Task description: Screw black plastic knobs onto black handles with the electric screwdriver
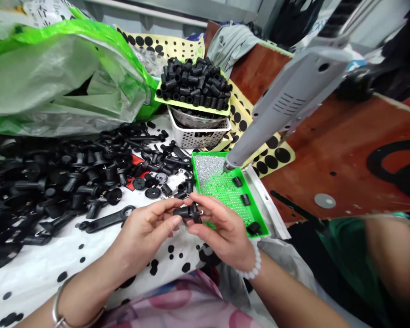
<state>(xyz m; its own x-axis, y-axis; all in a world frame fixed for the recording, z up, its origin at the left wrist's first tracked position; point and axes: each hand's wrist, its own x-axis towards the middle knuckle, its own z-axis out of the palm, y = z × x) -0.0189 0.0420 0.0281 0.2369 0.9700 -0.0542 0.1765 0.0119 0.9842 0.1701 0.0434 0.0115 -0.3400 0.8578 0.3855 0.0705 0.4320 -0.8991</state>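
Across the left half of the white dotted desk [30, 278], a heap of black plastic parts [44, 191] is spread, too many to be counted. One long black lever [105, 219] is lying apart from the heap, toward the front edge. One green-edged plastic bag [64, 77] is placed at the rear left corner.

The left hand [143, 232] is raised above the desk with its fingers bent inward, a metal bangle [56, 310] being worn on the wrist. Its grip is narrow and is closed on one black plastic fitting [189, 212], which is held above the front middle of the desk. The right hand [223, 232] is angled in from the other side, with one white bead bracelet [254, 265] on the wrist, and its grip is equally narrow on the same fitting.

Behind the hands, one white basket [198, 136] is carrying one tray of black cylinders [191, 82], which are not countable. One green tray [210, 155] is set to the right, holding silver screws [208, 169] and three black pieces [245, 199]. One grey electric screwdriver [287, 109] is positioned with its tip at the tray.
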